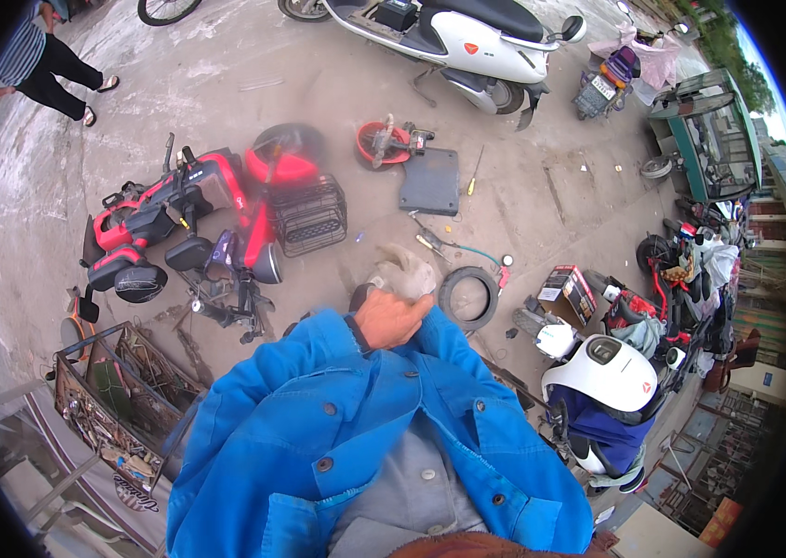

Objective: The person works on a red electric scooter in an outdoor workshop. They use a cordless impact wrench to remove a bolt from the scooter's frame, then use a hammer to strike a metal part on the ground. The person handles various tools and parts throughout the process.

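Note:
My left hand is in front of my chest, its fingers curled at the near edge of a whitish, see-through plastic bag. The bag is crumpled and slightly blurred, and what may be inside cannot be made out. My right hand meets the left one at the bag; little of it shows past the sleeve, and its fingers are hidden. A black tyre lies flat on the ground just beyond my right arm. Near it are a teal hose with a red end piece and a hand tool.
A red electric scooter with a black wire basket is at left. Ahead lie an orange-rimmed wheel, a dark flat panel and a screwdriver. A metal parts crate stands near left, an open carton right. A person stands far left.

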